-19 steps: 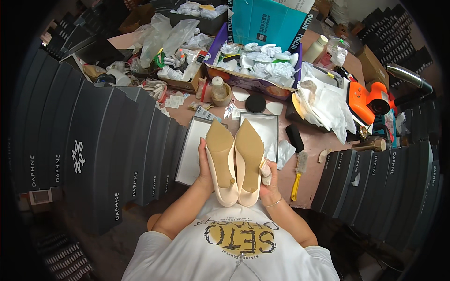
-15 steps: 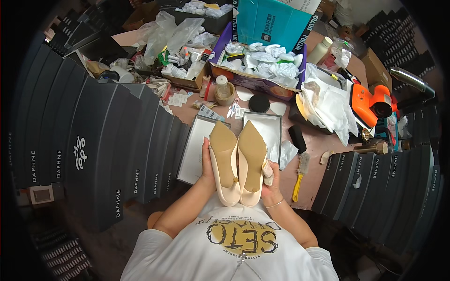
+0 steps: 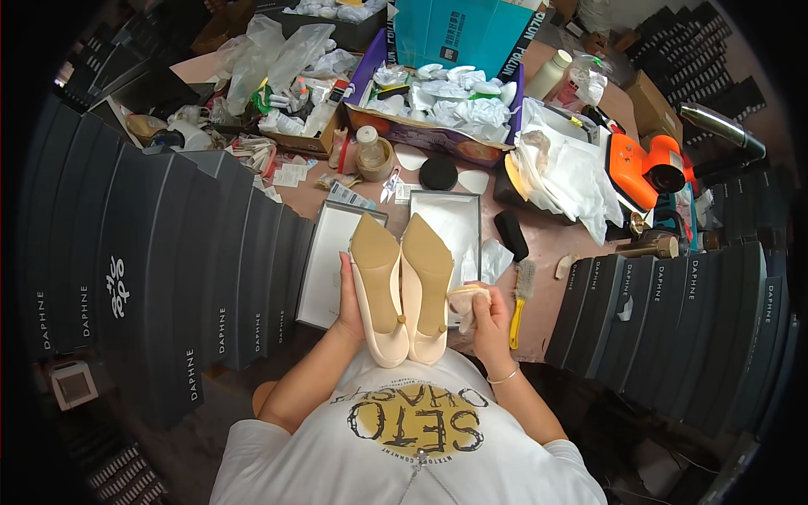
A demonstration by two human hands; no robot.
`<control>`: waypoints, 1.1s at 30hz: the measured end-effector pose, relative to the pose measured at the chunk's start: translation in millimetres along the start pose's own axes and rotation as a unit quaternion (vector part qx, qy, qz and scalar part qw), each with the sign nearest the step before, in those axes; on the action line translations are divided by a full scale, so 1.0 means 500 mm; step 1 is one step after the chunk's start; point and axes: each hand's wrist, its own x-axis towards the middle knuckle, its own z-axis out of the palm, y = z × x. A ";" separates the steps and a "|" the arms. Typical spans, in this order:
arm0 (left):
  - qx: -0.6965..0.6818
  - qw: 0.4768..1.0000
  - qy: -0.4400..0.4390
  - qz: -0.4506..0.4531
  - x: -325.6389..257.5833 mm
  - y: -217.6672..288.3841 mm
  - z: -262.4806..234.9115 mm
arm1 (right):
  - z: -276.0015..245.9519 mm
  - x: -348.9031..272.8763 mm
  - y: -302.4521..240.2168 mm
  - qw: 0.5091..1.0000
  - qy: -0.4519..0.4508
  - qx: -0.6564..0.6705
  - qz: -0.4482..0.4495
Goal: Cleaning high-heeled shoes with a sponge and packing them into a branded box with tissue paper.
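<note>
A pair of cream high-heeled pumps lies soles up against my shirt, pointed toes away from me. The left shoe point(image 3: 376, 286) and the right shoe point(image 3: 426, 290) touch side by side, their tan soles and thin heels showing. My left hand point(image 3: 350, 303) grips the left shoe along its outer side. My right hand point(image 3: 491, 324) pinches a crumpled cream cloth point(image 3: 468, 303) just right of the right shoe. Beyond the shoes, an open shoebox point(image 3: 465, 215) with a white inside and a second shallow box part point(image 3: 324, 252) lie on the table.
Grey shoeboxes are stacked at left point(image 3: 160, 269) and right point(image 3: 673, 328). A yellow-handled brush point(image 3: 519, 307) and a black brush point(image 3: 510, 236) lie right of the shoebox. Farther back are a purple box point(image 3: 421, 130) of white paper, a glass bottle point(image 3: 369, 150) and an orange tool point(image 3: 633, 168).
My right hand has come away from the right shoe with the cloth, moving slightly to the right. My left hand still holds the shoes. The whole view has shifted a little.
</note>
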 end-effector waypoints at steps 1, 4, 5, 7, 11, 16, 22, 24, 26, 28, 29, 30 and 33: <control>0.002 1.000 -0.002 -0.001 0.002 -0.001 0.000 | -0.007 -0.005 -0.017 0.985 -0.014 -0.140 -0.105; 0.005 1.000 -0.011 -0.006 0.005 0.000 -0.010 | -0.009 -0.027 -0.064 0.849 -0.096 -0.416 -0.311; 0.003 1.000 -0.021 -0.012 0.010 -0.001 -0.018 | -0.008 -0.032 -0.066 0.831 -0.149 -0.429 -0.322; 0.006 0.999 -0.038 -0.019 0.014 -0.007 -0.014 | -0.009 -0.036 -0.071 0.784 -0.256 -0.451 -0.341; 0.032 0.996 -0.070 -0.042 0.013 -0.017 0.022 | 0.003 0.017 -0.089 0.730 -0.248 -0.502 -0.392; 0.041 0.995 -0.082 -0.040 0.010 -0.023 0.034 | 0.016 0.023 -0.107 0.777 -0.307 -0.463 -0.295; 0.034 0.995 -0.073 -0.067 0.020 -0.034 0.020 | -0.008 0.029 -0.101 0.796 -0.309 -0.433 -0.288; 0.043 0.995 -0.069 -0.050 0.018 -0.036 0.023 | -0.006 0.073 -0.106 0.754 -0.207 -0.506 -0.365; 0.041 0.996 -0.059 -0.045 0.011 -0.030 0.044 | -0.002 0.090 -0.125 0.834 -0.143 -0.425 -0.321; 0.056 0.995 -0.069 -0.046 0.012 -0.030 0.048 | 0.008 0.093 -0.153 0.880 -0.113 -0.364 -0.284; 0.073 0.993 -0.082 -0.043 0.019 -0.029 0.039 | 0.018 0.092 -0.172 0.875 -0.150 -0.366 -0.280; 0.090 0.991 -0.095 -0.041 0.024 -0.027 0.033 | 0.029 0.086 -0.191 0.868 -0.187 -0.368 -0.276; 0.115 0.988 -0.094 -0.036 0.029 -0.028 0.036 | 0.072 0.075 -0.200 0.826 -0.274 -0.387 -0.304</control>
